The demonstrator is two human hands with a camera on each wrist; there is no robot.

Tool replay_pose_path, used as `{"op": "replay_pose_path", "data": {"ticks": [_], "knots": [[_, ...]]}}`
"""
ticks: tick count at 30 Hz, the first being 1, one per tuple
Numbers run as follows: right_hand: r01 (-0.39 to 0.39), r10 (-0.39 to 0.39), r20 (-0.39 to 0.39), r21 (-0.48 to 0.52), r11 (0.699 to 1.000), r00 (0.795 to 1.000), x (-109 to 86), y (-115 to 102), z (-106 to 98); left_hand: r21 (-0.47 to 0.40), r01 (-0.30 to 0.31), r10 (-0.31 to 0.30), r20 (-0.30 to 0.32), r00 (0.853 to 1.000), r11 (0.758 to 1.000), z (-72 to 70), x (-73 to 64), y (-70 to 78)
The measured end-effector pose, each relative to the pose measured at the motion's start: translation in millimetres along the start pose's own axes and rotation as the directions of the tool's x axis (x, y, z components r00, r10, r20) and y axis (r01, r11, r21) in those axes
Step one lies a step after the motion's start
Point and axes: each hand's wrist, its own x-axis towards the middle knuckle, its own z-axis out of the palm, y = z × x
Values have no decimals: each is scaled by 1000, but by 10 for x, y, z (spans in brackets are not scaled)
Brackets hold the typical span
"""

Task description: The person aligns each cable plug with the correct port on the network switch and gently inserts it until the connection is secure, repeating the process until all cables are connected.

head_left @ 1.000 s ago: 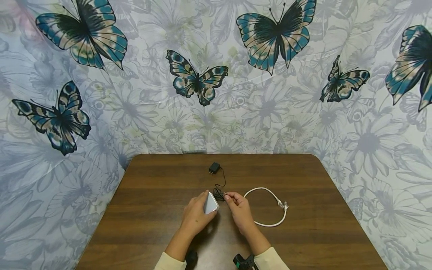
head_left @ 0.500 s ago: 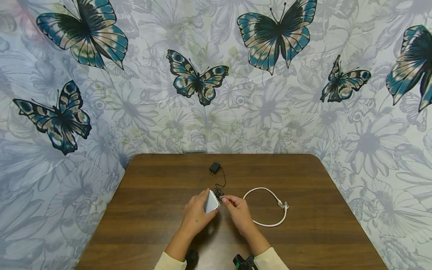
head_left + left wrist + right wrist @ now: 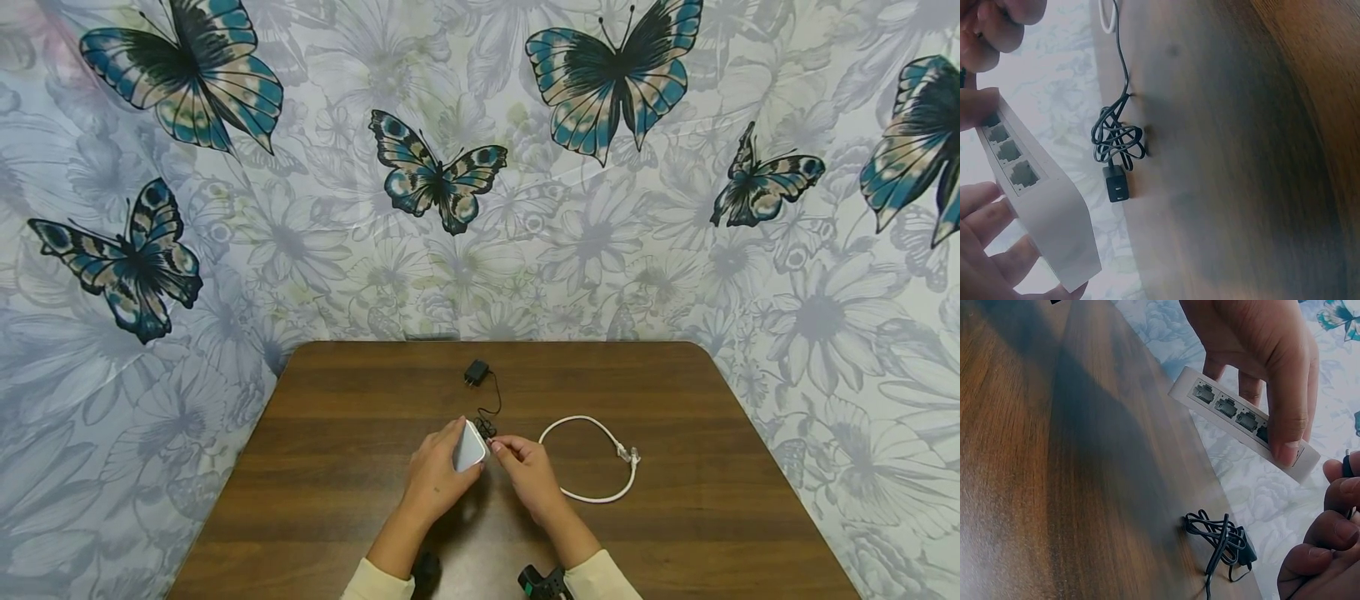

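Cable loop [image 3: 596, 502] nr R grip [image 3: 529, 472] (clamped, prob. on blk plug [image 3: 1348, 465]); L grip [image 3: 433, 477] round wht box [image 3: 470, 449]; adapter [image 3: 476, 372] beyond.

Port box [image 3: 1054, 197] smooth matt plast.; tabletop [image 3: 690, 533] wood-grain w/ sheen

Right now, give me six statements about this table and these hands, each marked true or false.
1. The left hand holds the white network switch. True.
2. The white Ethernet cable lies looped on the table, right of the white network switch. True.
3. The white Ethernet cable is plugged into the white network switch. False: the two are apart.
4. The black power adapter lies nearer the table's far edge than the right hand does. True.
5. The right hand rests flat on the table. False: it pinches the end of the black power cord.
6. The black power cord runs straight. False: part of it is bunched in loops.
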Motion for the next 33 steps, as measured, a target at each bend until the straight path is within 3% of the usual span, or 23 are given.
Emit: {"op": "replay_pose_path", "data": {"ticks": [22, 33], "knots": [[62, -61, 10, -114, 992, 998, 18, 92, -71, -10, -37, 37, -23, 999, 999, -19, -1, 27], [57, -53, 24, -167, 984, 998, 45, 115, -127, 2, -98, 98, -14, 995, 995, -12, -8, 2]]}}
